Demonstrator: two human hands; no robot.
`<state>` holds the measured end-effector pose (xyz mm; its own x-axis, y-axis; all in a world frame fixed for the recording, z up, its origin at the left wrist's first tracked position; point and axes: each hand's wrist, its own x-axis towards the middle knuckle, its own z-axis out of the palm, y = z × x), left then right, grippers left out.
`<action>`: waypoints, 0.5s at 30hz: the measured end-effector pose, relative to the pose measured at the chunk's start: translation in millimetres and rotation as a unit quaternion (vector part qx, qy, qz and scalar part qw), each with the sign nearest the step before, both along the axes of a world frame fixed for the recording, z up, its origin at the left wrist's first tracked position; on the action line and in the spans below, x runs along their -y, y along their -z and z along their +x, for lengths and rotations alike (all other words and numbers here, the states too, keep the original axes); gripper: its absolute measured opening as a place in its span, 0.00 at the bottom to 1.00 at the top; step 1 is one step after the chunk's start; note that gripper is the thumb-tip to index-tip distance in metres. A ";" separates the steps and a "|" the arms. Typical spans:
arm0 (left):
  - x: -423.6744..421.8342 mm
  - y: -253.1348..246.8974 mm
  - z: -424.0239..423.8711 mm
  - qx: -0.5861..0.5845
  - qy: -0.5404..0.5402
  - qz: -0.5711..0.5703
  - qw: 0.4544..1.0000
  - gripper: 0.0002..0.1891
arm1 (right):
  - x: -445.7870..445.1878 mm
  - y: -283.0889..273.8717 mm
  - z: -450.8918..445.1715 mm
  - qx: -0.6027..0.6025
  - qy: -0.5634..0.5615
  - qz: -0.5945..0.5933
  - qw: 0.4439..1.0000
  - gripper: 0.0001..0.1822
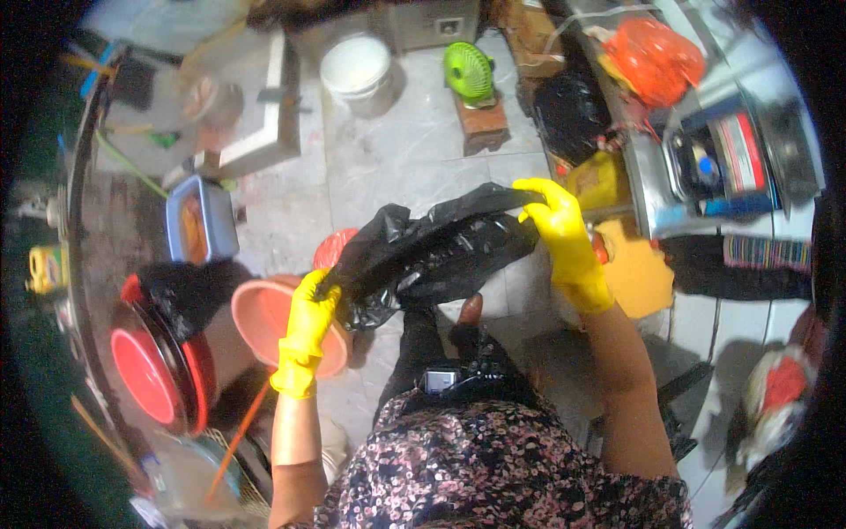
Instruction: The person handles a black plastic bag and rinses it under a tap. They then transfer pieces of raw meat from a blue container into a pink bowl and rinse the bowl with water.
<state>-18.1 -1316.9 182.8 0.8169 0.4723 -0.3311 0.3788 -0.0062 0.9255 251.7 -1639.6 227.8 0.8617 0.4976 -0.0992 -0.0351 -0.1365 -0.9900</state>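
Note:
A black plastic bag (449,258) is stretched out in front of my body, its mouth partly spread. My left hand (310,317), in a yellow rubber glove, pinches the bag's left end. In a matching glove, my right hand (558,221) grips the upper right end of the rim. Under the left hand and the bag is a pink plastic basin (261,311), partly covered. A red plastic bundle (334,244) shows beside the bag's left part. What the black bag contains, if anything, is hidden.
Ahead on the tiles stand a white bucket (360,86) and a green fan (469,71) by a brick (484,125). To the left are a blue bin (221,221) and red basins (145,377). At right, an orange plastic bag (657,59) lies near a stove (700,159).

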 end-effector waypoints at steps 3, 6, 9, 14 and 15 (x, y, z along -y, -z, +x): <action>-1.2 26.9 -22.8 -0.066 0.006 0.082 0.994 0.18 | -20.4 3.6 -1.8 0.008 -0.035 -0.057 0.998 0.17; 0.5 35.3 -33.4 -0.098 -0.004 0.138 0.986 0.19 | -53.0 2.1 -19.5 -0.048 -0.021 0.007 0.999 0.18; 1.0 55.8 -42.7 -0.115 -0.056 0.132 0.983 0.18 | -73.6 4.1 -20.8 -0.114 -0.030 -0.030 0.993 0.19; -12.0 57.9 -39.4 -0.115 -0.104 0.107 0.982 0.16 | -104.2 2.0 -16.6 -0.101 -0.079 -0.050 0.991 0.21; -16.6 54.8 -35.8 -0.108 -0.107 0.104 0.983 0.16 | -110.5 -0.9 -15.4 -0.096 -0.084 -0.058 0.990 0.22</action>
